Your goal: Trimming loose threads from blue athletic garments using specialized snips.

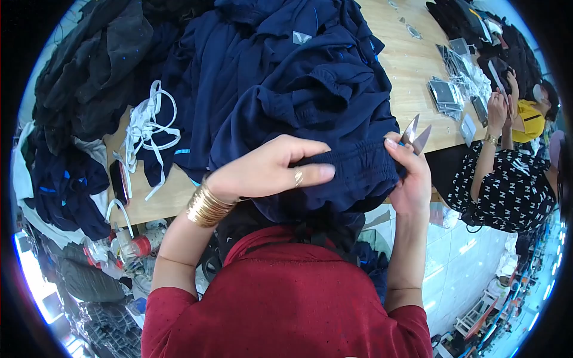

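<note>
A navy garment with an elastic waistband [358, 173] lies over the near edge of a wooden table [412, 71]. My left hand [268, 170], with gold bangles at the wrist and a ring on one finger, lies flat along the waistband and pinches the cloth. At the waistband's right end, my right hand [409, 179] holds small metal thread snips [415, 134], blades apart and pointing up. A large heap of navy garments [286, 65] rises behind the waistband.
White drawstring cords [149, 125] lie left of the heap, beside dark grey clothes [95, 65]. A dark phone [117, 182] rests near the table's left edge. Another person in a black patterned top [507, 191] sits at the right, near flat packets [444, 95].
</note>
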`<state>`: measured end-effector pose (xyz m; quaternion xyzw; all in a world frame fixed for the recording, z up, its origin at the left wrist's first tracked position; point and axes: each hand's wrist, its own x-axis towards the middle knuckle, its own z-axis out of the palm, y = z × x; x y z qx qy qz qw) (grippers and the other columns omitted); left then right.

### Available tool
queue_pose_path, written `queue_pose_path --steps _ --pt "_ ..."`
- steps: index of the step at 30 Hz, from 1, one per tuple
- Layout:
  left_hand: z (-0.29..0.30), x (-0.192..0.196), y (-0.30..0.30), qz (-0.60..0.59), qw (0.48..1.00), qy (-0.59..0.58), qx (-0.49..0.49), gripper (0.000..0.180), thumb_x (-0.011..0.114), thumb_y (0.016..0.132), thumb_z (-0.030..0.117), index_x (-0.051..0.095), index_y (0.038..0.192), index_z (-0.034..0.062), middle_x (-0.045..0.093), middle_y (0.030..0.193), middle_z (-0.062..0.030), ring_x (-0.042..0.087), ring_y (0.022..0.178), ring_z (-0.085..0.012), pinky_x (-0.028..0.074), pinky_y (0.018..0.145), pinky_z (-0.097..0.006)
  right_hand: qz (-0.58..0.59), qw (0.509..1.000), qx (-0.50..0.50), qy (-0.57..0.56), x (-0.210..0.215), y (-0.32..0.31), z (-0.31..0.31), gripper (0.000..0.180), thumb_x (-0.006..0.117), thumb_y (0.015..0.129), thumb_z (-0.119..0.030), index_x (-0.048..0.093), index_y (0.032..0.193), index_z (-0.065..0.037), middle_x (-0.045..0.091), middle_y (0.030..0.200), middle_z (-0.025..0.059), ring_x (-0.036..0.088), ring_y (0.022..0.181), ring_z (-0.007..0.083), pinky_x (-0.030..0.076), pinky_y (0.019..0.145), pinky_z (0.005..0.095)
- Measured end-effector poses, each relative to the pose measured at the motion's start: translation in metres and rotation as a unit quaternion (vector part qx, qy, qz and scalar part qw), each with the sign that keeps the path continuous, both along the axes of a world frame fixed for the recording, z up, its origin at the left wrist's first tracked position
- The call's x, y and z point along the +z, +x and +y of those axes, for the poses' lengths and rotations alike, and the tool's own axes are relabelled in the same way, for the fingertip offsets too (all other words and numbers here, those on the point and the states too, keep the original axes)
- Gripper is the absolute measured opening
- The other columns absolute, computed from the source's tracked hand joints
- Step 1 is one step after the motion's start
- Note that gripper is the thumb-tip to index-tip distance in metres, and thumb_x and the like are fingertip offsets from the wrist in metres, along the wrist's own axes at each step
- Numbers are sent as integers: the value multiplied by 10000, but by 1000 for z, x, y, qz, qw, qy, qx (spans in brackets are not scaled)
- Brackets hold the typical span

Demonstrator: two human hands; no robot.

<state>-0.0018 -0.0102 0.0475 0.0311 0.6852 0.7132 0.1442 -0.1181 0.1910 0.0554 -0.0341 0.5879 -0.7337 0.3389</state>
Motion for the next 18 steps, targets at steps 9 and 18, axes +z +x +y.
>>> queue_pose_path --steps 9,18 --pt "15 -6 2 -9 992 51 114 271 564 903 216 570 771 -21 429 652 81 346 645 12 332 536 -189 516 844 12 143 11 22 3 128 698 708 -61 642 821 -40 558 722 18 486 625 85 346 524 221" --pt "17 5 4 12 994 51 100 235 666 825 193 617 890 -28 594 749 27 474 713 -13 429 657 -189 441 873 142 150 20 29 12 420 741 707 -241 567 1044 -60 598 838 47 562 690 132 448 630 229"
